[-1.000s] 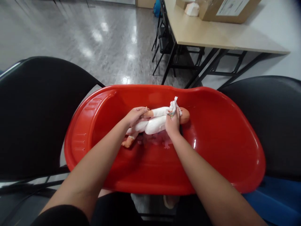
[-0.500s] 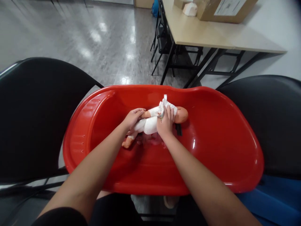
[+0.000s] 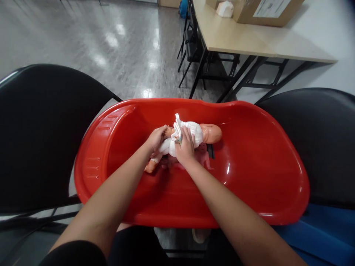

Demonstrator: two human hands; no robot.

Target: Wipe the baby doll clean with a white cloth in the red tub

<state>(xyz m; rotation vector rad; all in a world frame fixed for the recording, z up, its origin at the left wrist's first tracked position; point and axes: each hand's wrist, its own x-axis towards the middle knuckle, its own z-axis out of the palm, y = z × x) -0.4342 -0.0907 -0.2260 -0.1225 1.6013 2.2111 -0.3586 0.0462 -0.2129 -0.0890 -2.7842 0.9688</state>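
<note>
A baby doll [image 3: 197,133] with a white cloth body and a tan plastic head lies in a red baby bathtub [image 3: 257,159], its head to the right. My left hand [image 3: 156,139] is closed round the doll's forearm or hand. Bunched white cloth, a small garment [image 3: 176,130] with a white tag sticking up, surrounds that arm close to my left hand. My right hand [image 3: 185,146] grips this garment, its fingers resting along the doll's middle. One plastic foot [image 3: 151,167] shows at the lower left. A pink picture on the tub floor is partly covered by the doll.
Black chairs stand left [image 3: 41,140] and right [image 3: 318,136] of the tub. Beyond it is a wooden table [image 3: 249,40] carrying a cardboard box [image 3: 266,14]. A blue object [image 3: 321,236] sits at the lower right.
My right hand has drawn the garment left along the doll's arm, away from the head. More of the white torso and the pink picture now shows. My left hand has barely moved.
</note>
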